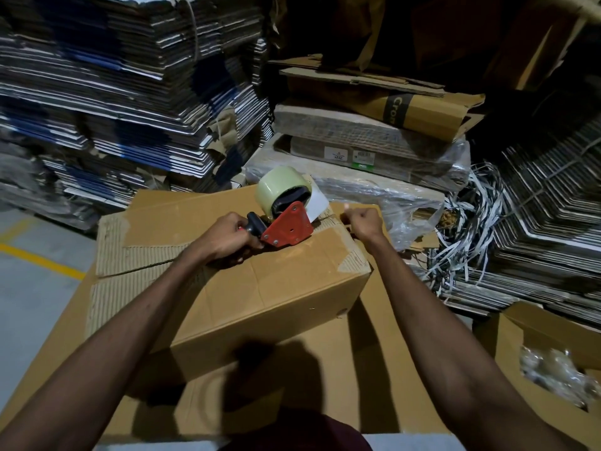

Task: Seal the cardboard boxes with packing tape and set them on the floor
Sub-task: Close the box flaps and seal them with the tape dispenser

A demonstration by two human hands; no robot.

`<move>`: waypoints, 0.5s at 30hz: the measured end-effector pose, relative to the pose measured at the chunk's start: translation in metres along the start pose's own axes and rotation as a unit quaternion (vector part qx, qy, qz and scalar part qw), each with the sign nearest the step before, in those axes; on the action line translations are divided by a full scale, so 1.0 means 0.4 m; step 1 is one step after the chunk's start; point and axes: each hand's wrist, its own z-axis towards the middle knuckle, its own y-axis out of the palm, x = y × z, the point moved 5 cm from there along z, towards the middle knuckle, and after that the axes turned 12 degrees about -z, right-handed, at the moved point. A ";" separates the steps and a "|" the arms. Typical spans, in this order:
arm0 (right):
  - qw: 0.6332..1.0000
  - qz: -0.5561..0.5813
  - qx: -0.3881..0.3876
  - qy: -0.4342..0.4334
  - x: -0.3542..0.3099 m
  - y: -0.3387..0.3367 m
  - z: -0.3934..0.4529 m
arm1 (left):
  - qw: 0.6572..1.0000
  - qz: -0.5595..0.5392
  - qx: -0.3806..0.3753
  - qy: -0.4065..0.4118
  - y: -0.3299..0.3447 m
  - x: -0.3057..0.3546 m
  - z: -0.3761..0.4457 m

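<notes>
A brown cardboard box (276,288) stands on flat cardboard sheets in front of me, its top flaps closed. My left hand (227,237) grips the black handle of a red tape dispenser (287,227), which rests on the box top near the far edge and carries a pale roll of packing tape (281,187). A strip of clear tape runs from the dispenser to the right. My right hand (362,222) is curled at the box's far right corner and pinches the tape's loose end there.
Tall stacks of flattened cartons (113,99) rise at the left and right. Plastic-wrapped cardboard bundles (374,151) lie behind the box. An open box with plastic bags (549,362) stands at the lower right. Grey floor with a yellow line (39,258) shows at the left.
</notes>
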 end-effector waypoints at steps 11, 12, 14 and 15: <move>0.995 -0.066 0.060 0.034 -0.064 0.046 -0.038 | 0.956 0.244 0.102 0.124 0.005 0.023 -0.003; 0.995 -0.071 0.066 0.034 -0.065 0.046 -0.038 | 0.951 0.260 0.100 0.133 0.001 0.027 0.000; 0.993 -0.090 0.076 0.030 -0.076 0.045 -0.047 | 0.941 0.291 0.092 0.146 -0.010 0.035 0.007; 0.992 -0.096 0.080 0.027 -0.081 0.043 -0.052 | 0.937 0.303 0.086 0.150 -0.017 0.041 0.007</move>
